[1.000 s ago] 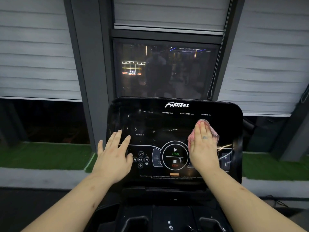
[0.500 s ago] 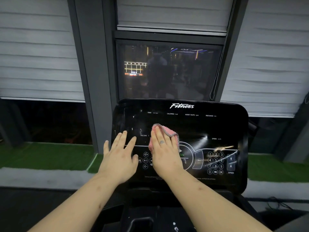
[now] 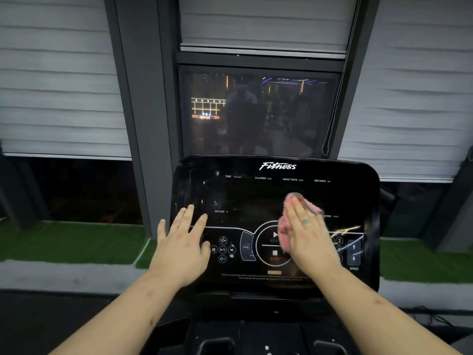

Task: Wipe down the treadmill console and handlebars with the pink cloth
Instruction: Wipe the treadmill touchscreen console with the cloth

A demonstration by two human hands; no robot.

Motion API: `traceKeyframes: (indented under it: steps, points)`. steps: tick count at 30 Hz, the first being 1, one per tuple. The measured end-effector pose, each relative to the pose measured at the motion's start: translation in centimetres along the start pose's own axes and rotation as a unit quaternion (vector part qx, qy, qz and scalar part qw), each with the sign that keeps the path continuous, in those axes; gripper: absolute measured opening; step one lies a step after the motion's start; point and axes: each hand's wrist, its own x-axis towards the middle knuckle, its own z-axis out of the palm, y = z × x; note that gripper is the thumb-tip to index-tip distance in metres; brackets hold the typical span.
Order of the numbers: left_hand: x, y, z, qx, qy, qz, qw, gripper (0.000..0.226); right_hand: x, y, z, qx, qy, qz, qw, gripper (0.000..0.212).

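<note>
The right hand is pressing the pink cloth flat against the treadmill console, fingers straight and close together, none curling round the fabric. The cloth is bunching out beneath the fingers and to their left, over the start-stop ring. The left hand is lying spread and flat on the panel's left side, holding nothing, apparently bracing. By the look of it the job is sitting in its console stage: smears are showing on the glass above the left fingertips, and glare right of the right hand is hiding how clean that part is. The handlebars are lying out of view, so they probably remain to be wiped.
</note>
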Motion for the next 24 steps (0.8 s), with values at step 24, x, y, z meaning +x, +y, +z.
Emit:
traceKeyframes:
  steps: [24]
  points:
    - [-1.1,-1.8,0.7,-0.01,0.001,0.03,0.999,0.067,0.3,-9.4,3.6,-0.013,0.054,-0.01,0.998,0.057]
